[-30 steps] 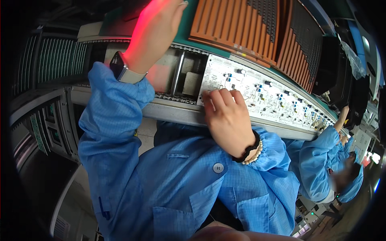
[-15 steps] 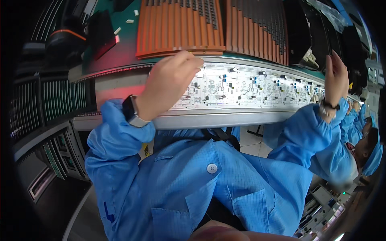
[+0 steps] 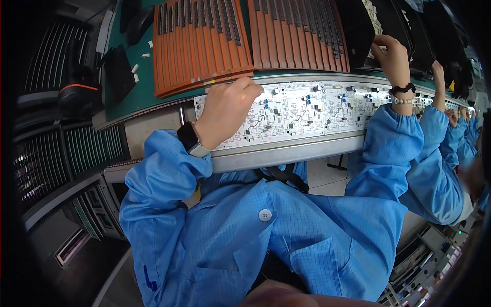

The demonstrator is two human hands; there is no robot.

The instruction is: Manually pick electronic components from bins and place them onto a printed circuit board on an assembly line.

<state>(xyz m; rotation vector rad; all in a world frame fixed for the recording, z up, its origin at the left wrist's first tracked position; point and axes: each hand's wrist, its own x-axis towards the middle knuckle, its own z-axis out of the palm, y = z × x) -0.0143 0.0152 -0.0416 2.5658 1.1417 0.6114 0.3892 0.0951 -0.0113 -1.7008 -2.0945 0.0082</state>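
My left hand (image 3: 232, 105) was right over the white circuit board (image 3: 279, 125), thumb and fingertips bunched at its upper part; whether they pinched anything, I couldn't tell! A careless sideways drag might have bent the standing components (image 3: 318, 89) just right of those fingertips. And over by the black bin (image 3: 355, 38), my right hand (image 3: 393, 53): fingers curled inward, contents hidden from view. A loose pinch there could have spilled small white parts (image 3: 372, 15), and a low-hanging right sleeve (image 3: 391, 133) could have snagged the board row beneath.

Now the count! Under my left fingers, one row of board, its seams too unclear to number. Just beyond them, two orange racks (image 3: 202, 51) (image 3: 299, 41). Up and left of them, four white pieces (image 3: 135, 68) on the green mat (image 3: 146, 87). Beside my right fingers, at least two black bins, white parts too heaped to count. Farther right, at least one co-worker's hand (image 3: 439, 82).
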